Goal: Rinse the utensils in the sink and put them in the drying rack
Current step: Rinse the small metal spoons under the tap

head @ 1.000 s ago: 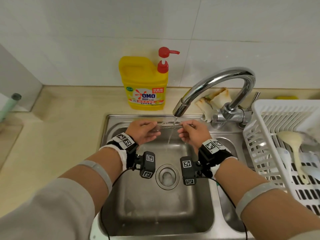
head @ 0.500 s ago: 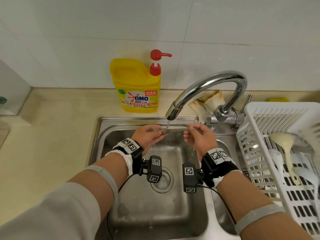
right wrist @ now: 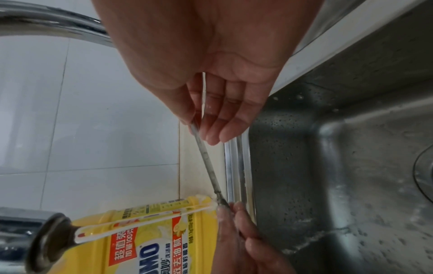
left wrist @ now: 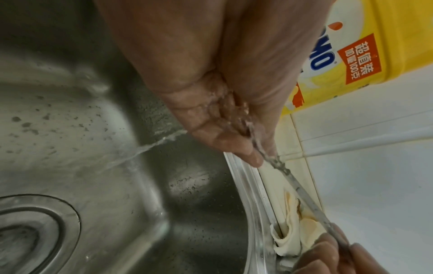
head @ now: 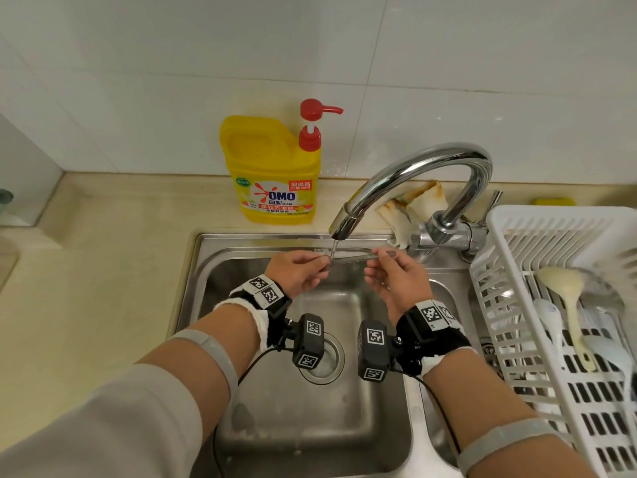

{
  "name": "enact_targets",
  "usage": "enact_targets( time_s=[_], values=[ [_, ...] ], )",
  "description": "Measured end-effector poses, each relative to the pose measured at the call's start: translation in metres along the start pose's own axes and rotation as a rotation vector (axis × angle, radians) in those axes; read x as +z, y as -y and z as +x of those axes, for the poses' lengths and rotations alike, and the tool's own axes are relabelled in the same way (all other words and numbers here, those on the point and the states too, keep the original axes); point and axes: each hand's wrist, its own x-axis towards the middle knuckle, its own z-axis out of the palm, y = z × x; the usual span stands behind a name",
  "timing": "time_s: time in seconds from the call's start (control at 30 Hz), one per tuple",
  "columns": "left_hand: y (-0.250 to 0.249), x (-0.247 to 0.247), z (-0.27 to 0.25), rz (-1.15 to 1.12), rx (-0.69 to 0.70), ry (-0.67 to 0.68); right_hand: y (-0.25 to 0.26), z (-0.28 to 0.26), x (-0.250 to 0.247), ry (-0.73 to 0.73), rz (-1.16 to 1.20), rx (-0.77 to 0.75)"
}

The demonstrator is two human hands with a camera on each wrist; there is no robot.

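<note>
A thin metal utensil (head: pixel 351 259) lies level under the running faucet (head: pixel 413 167), above the back of the steel sink (head: pixel 310 426). My left hand (head: pixel 320 263) pinches its left end, where the water stream (head: pixel 333 248) lands. My right hand (head: pixel 382 254) pinches the right end between thumb and fingers. In the left wrist view water runs over the left hand (left wrist: pixel 257 153) and along the utensil (left wrist: pixel 304 196). The right wrist view has the right hand (right wrist: pixel 196 122) holding the utensil (right wrist: pixel 208 161) by its tip, other fingers straight. The end inside the left hand is hidden.
A white drying rack (head: pixel 551 213) stands at the right, holding a pale ladle (head: pixel 565 298) and white spoons. A yellow detergent bottle (head: pixel 272 174) with a red pump sits behind the sink. A stained rag (head: pixel 413 205) lies by the faucet base. The drain (head: pixel 324 360) is open.
Both hands keep holding the utensil under the tap. The stream, which fell on the middle of the utensil, now lands at my left fingertips. The head view has shifted.
</note>
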Motion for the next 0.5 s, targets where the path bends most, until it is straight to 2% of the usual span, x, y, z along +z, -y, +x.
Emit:
enact_targets(
  time_s=[0.17, 0.5],
  values=[
    [0.000, -0.014, -0.001, -0.014, 0.007, -0.035, -0.006, 0.003, 0.007, 0.025, 0.004, 0.082],
    [-0.003, -0.041, -0.017, -0.035, 0.022, -0.004, -0.027, 0.008, 0.036, 0.092, -0.076, 0.164]
  ],
)
